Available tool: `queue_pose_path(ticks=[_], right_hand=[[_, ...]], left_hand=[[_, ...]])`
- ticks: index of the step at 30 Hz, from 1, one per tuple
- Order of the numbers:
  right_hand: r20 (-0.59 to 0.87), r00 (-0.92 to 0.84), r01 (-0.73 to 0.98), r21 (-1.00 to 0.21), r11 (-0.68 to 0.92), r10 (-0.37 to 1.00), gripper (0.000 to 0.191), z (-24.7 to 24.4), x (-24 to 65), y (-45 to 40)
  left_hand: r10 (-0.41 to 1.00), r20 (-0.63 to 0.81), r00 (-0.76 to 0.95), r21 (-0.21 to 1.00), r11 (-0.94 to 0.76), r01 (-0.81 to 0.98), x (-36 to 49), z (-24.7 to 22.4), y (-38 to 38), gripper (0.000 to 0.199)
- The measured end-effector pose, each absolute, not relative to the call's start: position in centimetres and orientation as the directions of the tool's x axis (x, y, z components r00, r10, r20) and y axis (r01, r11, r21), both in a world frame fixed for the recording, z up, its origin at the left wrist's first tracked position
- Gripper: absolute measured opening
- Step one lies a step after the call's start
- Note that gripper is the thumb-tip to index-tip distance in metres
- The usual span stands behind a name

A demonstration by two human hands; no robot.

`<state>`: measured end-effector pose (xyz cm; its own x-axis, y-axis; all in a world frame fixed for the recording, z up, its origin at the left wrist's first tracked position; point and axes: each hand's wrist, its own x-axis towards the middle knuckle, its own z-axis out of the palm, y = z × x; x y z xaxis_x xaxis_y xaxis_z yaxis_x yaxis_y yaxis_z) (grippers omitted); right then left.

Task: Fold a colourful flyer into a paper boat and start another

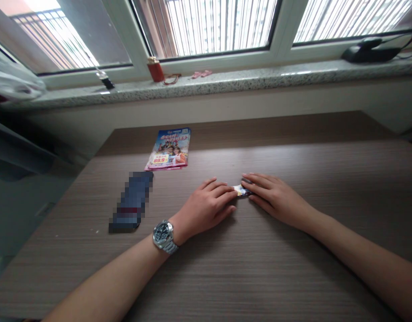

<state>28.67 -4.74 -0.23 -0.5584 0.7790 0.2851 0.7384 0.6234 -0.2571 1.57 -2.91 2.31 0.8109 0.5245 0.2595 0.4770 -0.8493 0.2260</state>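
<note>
A small, narrow piece of folded printed paper (pixel 241 190), white with yellow and dark patches, lies on the table between my hands. My left hand (pixel 211 203) holds its left end down under the fingertips, with the thumb a little nearer to me. On that wrist sits a silver watch (pixel 165 237) with a dark dial. From the other side, my right hand (pixel 276 197) holds the right end, its fingers partly covering the paper. Both hands rest low over the wood-grain table (pixel 259 268). How the paper is folded underneath the fingers is hidden.
Colourful leaflets (pixel 169 150) are stacked beyond my left hand. A blurred dark blue flat object (pixel 132 203) lies left of it. On the stone windowsill (pixel 253 82) stand a red container (pixel 155 70), pink items (pixel 201 74) and a black device (pixel 372 51) with cables.
</note>
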Motion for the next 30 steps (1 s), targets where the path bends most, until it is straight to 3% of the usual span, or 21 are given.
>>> queue_pose_path(ticks=[12,21,30], right_hand=[[0.364,-0.502,0.644,-0.449,0.62,0.785,0.027,0.3,27.3,-5.3],[0.358,-0.486,0.617,-0.506,0.603,0.797,0.029,0.8,27.5,-5.5],[0.377,-0.499,0.58,-0.525,0.624,0.781,0.016,0.5,27.6,-5.4]], left_hand=[[0.542,0.315,0.779,0.245,-0.84,0.485,1.7,1.9,-2.7,0.028],[0.619,0.343,0.706,0.379,-0.78,0.499,1.5,1.5,-2.7,0.026],[0.658,0.341,0.671,0.46,-0.739,0.491,1.4,1.4,-2.7,0.025]])
